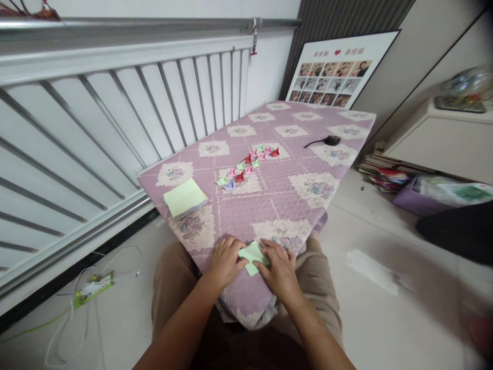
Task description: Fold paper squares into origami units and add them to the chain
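A light green sheet of paper (252,257) lies on the cloth near the front corner of the table, between my two hands. At its left edge, my left hand (228,259) grips it with the thumb on top and the fingers curled. My right hand (278,264) holds the opposite edge, its thumb pressing on the paper. Whether the sheet is folded beneath my fingers I cannot tell. Farther forward sit several small folded paper pieces (240,177) in green, pink, red and blue, set in slanting rows. To the left is a stack of square paper (185,198), pale green on top.
A purple floral cloth (265,203) covers the table. A black object with a strap (331,140) lies toward its far right. A white radiator (127,97) borders the left side, with a power strip (94,289) on the floor below. A photo board (339,72) leans behind.
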`<state>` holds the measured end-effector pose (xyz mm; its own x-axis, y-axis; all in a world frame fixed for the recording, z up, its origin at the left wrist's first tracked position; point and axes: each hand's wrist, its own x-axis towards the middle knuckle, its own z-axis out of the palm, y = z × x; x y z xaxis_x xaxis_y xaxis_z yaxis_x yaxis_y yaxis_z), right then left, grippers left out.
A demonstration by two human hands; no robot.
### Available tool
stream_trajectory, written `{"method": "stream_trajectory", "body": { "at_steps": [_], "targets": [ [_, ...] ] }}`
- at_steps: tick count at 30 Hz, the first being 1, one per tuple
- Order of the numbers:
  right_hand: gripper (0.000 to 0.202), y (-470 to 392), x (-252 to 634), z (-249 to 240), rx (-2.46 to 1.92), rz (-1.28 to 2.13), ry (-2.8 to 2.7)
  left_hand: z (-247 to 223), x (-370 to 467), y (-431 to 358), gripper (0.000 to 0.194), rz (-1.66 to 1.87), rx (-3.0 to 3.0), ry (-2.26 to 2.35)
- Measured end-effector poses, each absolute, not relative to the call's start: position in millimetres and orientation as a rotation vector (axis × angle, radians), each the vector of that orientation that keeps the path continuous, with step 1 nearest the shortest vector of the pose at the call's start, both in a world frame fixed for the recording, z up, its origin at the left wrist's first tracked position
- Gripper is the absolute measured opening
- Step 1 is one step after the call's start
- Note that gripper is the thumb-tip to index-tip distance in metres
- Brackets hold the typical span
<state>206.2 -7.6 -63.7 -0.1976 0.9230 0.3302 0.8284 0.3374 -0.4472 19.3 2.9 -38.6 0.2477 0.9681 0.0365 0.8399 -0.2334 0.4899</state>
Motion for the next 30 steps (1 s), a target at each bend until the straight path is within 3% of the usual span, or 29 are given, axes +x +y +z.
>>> {"method": "stream_trajectory", "body": {
  "at_steps": [4,13,23,30],
  "targets": [
    [0.005,-7.6,207.1,-63.4,-1.539,0.284,-2.067,-40.9,18.5,3.0,0.023,0.511,2.156,1.661],
    [0.009,-7.5,210.1,-64.7,-1.521,0.357,-2.047,-42.8,16.1,3.9,0.003,0.543,2.194,1.617],
    [0.016,-11.7,223.4,-68.5,-1.315,0.217,-2.118,-45.0,16.7,-1.2,0.021,0.389,2.386,1.571],
    [0.020,-19.4,229.7,-70.7,-1.252,0.106,-2.173,-42.2,12.0,-3.3,0.021,0.280,2.479,1.527]
  ]
}}
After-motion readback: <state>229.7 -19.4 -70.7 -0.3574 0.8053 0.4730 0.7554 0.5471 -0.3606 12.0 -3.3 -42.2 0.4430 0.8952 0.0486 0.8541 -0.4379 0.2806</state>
